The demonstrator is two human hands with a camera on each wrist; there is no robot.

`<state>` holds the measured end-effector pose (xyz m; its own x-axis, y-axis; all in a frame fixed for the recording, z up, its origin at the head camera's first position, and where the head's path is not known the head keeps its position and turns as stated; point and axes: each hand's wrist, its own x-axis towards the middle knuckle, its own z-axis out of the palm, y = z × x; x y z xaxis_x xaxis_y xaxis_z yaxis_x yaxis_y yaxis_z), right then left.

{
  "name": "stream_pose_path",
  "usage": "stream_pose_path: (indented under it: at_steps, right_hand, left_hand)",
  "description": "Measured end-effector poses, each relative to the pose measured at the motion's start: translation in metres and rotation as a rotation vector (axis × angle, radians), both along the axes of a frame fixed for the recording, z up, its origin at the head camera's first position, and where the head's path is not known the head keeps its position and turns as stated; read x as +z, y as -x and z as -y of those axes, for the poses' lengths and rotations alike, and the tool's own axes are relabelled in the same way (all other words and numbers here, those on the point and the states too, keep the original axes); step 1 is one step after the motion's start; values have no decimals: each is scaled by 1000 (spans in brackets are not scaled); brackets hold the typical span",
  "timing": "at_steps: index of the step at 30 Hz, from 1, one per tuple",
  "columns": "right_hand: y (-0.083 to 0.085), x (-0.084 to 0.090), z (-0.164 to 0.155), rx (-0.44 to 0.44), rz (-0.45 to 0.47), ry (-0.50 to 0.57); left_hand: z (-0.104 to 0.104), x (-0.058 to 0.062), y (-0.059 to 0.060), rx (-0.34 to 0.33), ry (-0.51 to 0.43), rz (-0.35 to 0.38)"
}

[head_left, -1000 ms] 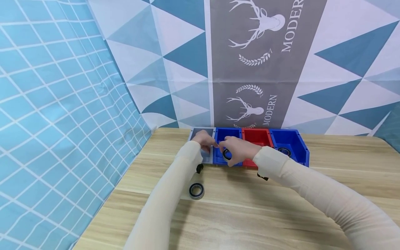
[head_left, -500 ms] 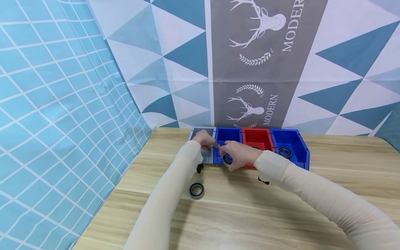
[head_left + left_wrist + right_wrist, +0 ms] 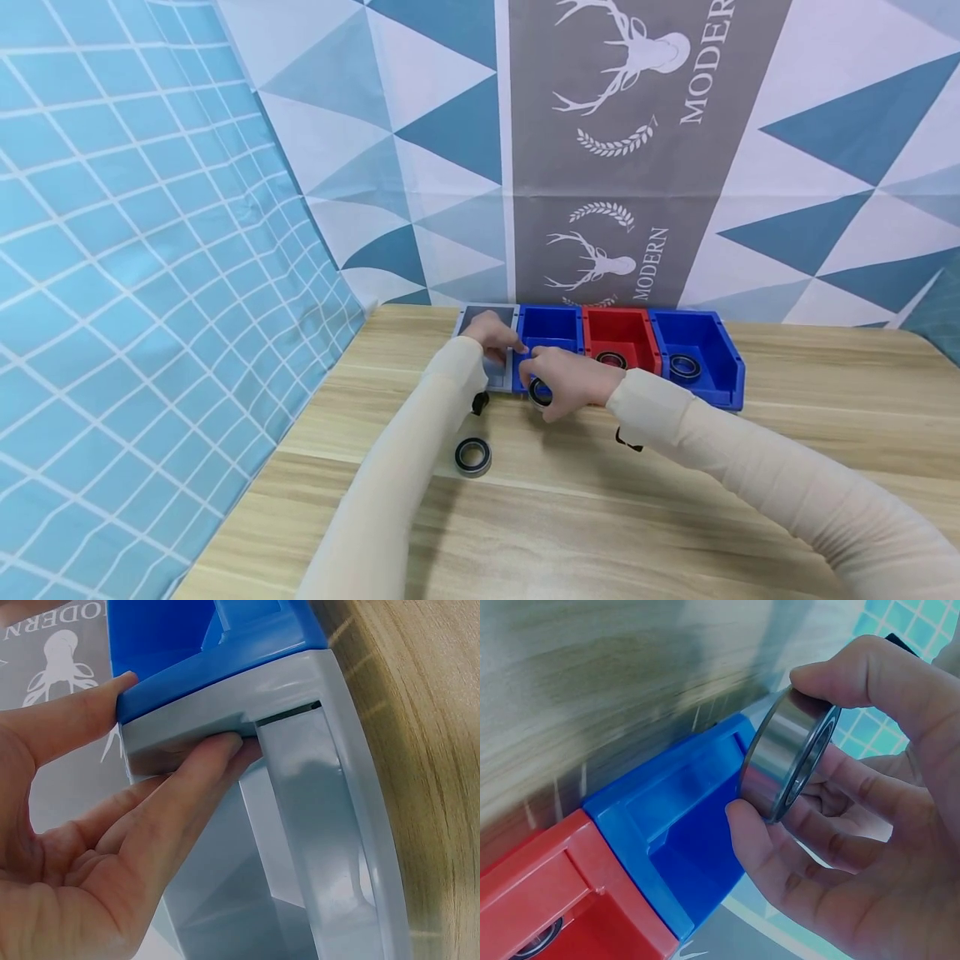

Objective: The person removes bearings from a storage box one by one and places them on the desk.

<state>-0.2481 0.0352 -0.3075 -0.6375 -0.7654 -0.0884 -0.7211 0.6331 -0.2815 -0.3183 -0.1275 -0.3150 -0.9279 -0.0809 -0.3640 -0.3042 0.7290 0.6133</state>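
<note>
My right hand (image 3: 566, 382) pinches a ball bearing (image 3: 780, 754) by its steel outer ring, thumb on one side and fingers on the other. The bearing is tilted at the front of the left blue bin (image 3: 679, 904), close over its front lip in the right wrist view. My left hand (image 3: 97, 825) grips the side wall where the grey bin (image 3: 300, 772) meets that blue bin. One fingertip lies at the blue rim's corner while other fingers press the grey wall from inside. Another bearing (image 3: 472, 473) lies flat on the table, near my left forearm.
Right of the left blue bin, a red bin (image 3: 615, 327) holds a bearing (image 3: 602, 357). Beyond it, the right blue bin (image 3: 726, 367) holds another bearing (image 3: 685, 378). The bins stand side by side on the wooden table (image 3: 570, 533), against a patterned backdrop (image 3: 450, 150).
My right hand has drawn the bearing slightly down and left, toward the left blue bin's front edge. The bearing in the red bin now shows. My left hand stays in place.
</note>
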Motion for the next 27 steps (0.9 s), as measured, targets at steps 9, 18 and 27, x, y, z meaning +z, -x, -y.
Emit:
stream_pose_path:
  at_steps: [9,18,27]
  right_hand:
    - [-4,-4,1,28,-14,-5]
    - [-6,-4,1,48,-18,-9]
    - [-17,-8,-1,64,13,8]
  left_hand:
    - [1,0,0,2,-8,1]
    - [1,1,0,13,-13,0]
    - [-1,3,-2,21,-15,8]
